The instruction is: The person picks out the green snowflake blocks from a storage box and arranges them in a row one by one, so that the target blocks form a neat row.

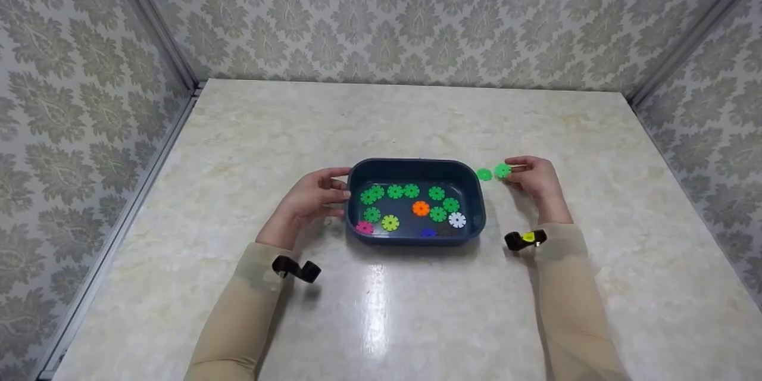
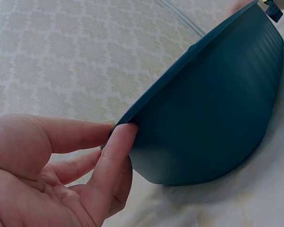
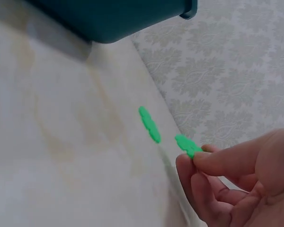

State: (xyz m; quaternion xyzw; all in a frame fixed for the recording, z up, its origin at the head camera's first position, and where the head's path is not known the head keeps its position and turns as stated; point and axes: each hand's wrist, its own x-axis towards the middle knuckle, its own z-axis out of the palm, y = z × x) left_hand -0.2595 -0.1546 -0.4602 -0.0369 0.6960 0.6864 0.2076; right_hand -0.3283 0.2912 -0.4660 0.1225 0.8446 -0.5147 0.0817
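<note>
The head view looks forward and down from above the near side of the worktop (image 1: 452, 125), far enough back to fit the tub (image 1: 411, 171) at centre, both hands and the patterned wall (image 1: 411, 18) across the top.

The left wrist view sits low and close, tilted, with the left hand (image 1: 312, 195) at lower left and the tub's outer side filling the right.

The right wrist view, also low and slanted, has the right hand (image 1: 534, 178) at lower right and the tub cropped at upper left; it shares two green discs (image 3: 149, 125) with the head view.
</note>
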